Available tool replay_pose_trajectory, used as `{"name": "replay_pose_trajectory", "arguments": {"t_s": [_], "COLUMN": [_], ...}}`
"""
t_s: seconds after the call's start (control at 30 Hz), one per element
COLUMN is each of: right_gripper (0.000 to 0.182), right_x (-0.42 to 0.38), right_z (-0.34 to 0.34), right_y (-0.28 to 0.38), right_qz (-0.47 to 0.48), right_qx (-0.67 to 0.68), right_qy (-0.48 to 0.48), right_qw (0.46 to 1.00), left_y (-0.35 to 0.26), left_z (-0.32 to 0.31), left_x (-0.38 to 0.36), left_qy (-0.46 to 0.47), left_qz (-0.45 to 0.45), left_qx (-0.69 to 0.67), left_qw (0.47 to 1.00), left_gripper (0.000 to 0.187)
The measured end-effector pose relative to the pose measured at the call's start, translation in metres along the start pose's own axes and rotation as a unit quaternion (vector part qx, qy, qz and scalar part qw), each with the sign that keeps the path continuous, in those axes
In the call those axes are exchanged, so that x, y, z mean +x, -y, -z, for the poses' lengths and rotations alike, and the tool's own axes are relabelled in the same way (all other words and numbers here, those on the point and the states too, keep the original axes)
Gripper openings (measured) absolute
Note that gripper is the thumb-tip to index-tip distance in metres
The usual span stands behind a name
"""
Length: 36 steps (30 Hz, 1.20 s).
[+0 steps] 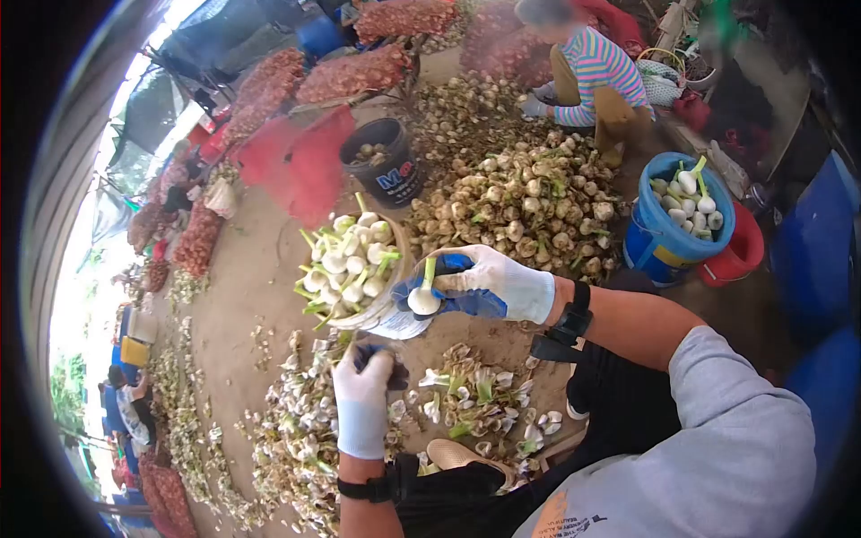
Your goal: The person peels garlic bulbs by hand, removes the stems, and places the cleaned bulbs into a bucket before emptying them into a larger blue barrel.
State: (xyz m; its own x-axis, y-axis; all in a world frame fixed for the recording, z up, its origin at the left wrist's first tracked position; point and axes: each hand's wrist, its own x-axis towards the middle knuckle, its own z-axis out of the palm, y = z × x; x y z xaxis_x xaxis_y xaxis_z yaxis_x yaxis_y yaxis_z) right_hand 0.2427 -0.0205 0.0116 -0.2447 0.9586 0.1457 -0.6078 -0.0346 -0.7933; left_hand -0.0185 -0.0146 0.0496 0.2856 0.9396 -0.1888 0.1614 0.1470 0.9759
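Note:
My right hand point(489, 285), in a white glove with blue fingers, is closed around a peeled white garlic bulb point(424, 300) with a short green stem. Just beneath it stands a bucket point(401, 255) heaped with trimmed garlic bulbs point(345, 260). Lower down, my left hand point(366, 381) wears a similar glove, its fingers curled together; whatever they hold is hidden. Under and beside that hand, peeled garlic skins point(300, 439) and stem scraps point(475, 390) litter the ground.
A large pile of unpeeled garlic point(529, 202) lies ahead. Near it stand a dark bucket point(395, 184), a blue bucket point(635, 242) of garlic and a red bucket point(740, 255). A person in a striped top point(601, 72) crouches behind the pile. Full mesh sacks point(354, 73) lie farther back.

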Motion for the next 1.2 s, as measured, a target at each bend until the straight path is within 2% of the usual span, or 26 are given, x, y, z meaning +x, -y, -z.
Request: {"name": "replay_pose_trajectory", "arguments": {"t_s": [0.07, 0.1, 0.17, 0.23, 0.3, 0.37, 0.47, 0.53, 0.6, 0.63, 0.7, 0.77, 0.83, 0.9, 0.97, 1.0, 1.03, 1.1, 1.17, 1.2], "right_gripper": [0.035, 0.034, 0.037, 0.040, 0.043, 0.042, 0.041, 0.042, 0.041, 0.041, 0.040, 0.031, 0.032, 0.031, 0.032, 0.034, 0.034, 0.032, 0.030, 0.029], "right_x": [0.010, 0.014, 0.019, 0.021, 0.029, 0.044, 0.058, 0.071, 0.088, 0.097, 0.111, 0.125, 0.138, 0.165, 0.192, 0.213, 0.233, 0.269, 0.291, 0.299], "right_z": [0.013, 0.022, 0.040, 0.062, 0.089, 0.097, 0.116, 0.121, 0.121, 0.122, 0.129, 0.133, 0.132, 0.123, 0.116, 0.106, 0.096, 0.071, 0.059, 0.052], "right_y": [0.007, 0.008, 0.005, 0.000, -0.003, -0.007, -0.018, -0.021, -0.018, -0.016, -0.014, -0.021, -0.018, -0.016, -0.012, -0.005, 0.000, 0.011, 0.014, 0.016], "right_qz": [-0.023, -0.031, -0.089, -0.132, -0.194, -0.198, -0.223, -0.236, -0.195, -0.205, -0.174, -0.114, -0.131, -0.112, -0.047, -0.044, -0.061, -0.090, -0.140, -0.154], "right_qx": [0.060, 0.043, 0.022, -0.020, -0.053, -0.046, -0.084, -0.102, -0.135, -0.133, -0.220, -0.255, -0.257, -0.250, -0.353, -0.371, -0.373, -0.417, -0.480, -0.482], "right_qy": [-0.013, -0.034, -0.127, -0.183, -0.228, -0.314, -0.326, -0.340, -0.376, -0.374, -0.413, -0.444, -0.453, -0.450, -0.417, -0.401, -0.396, -0.309, -0.265, -0.243], "right_qw": [0.998, 0.998, 0.988, 0.974, 0.953, 0.927, 0.915, 0.905, 0.896, 0.895, 0.866, 0.851, 0.843, 0.850, 0.836, 0.836, 0.837, 0.850, 0.824, 0.828], "left_y": [0.020, 0.040, 0.088, 0.109, 0.111, 0.123, 0.136, 0.145, 0.142, 0.139, 0.138, 0.141, 0.139, 0.134, 0.127, 0.133, 0.130, 0.128, 0.115, 0.104], "left_z": [-0.008, -0.013, -0.030, -0.041, -0.041, -0.030, -0.035, -0.040, -0.043, -0.042, -0.044, -0.046, -0.046, -0.045, -0.042, -0.042, -0.038, -0.031, -0.016, -0.005], "left_x": [0.019, 0.027, 0.043, 0.066, 0.084, 0.106, 0.124, 0.125, 0.127, 0.129, 0.131, 0.127, 0.124, 0.119, 0.113, 0.105, 0.103, 0.093, 0.083, 0.074], "left_qy": [0.031, 0.052, 0.095, 0.170, 0.169, 0.203, 0.216, 0.230, 0.247, 0.244, 0.240, 0.224, 0.208, 0.173, 0.126, 0.075, 0.052, 0.011, 0.006, -0.003], "left_qz": [0.011, 0.006, 0.071, -0.057, -0.114, -0.008, 0.000, 0.024, 0.066, 0.076, 0.110, 0.123, 0.165, 0.152, 0.239, 0.243, 0.264, 0.309, 0.300, 0.306], "left_qx": [0.114, 0.164, 0.167, 0.357, 0.326, 0.334, 0.381, 0.328, 0.292, 0.289, 0.273, 0.264, 0.250, 0.246, 0.174, 0.121, 0.108, 0.055, 0.068, 0.056], "left_qw": [0.993, 0.985, 0.979, 0.917, 0.923, 0.920, 0.899, 0.916, 0.922, 0.923, 0.925, 0.930, 0.931, 0.941, 0.947, 0.960, 0.957, 0.949, 0.952, 0.951], "left_gripper": [0.013, 0.013, 0.017, 0.024, 0.030, 0.029, 0.023, 0.023, 0.025, 0.025, 0.027, 0.029, 0.030, 0.029, 0.028, 0.027, 0.026, 0.026, 0.026, 0.026]}}
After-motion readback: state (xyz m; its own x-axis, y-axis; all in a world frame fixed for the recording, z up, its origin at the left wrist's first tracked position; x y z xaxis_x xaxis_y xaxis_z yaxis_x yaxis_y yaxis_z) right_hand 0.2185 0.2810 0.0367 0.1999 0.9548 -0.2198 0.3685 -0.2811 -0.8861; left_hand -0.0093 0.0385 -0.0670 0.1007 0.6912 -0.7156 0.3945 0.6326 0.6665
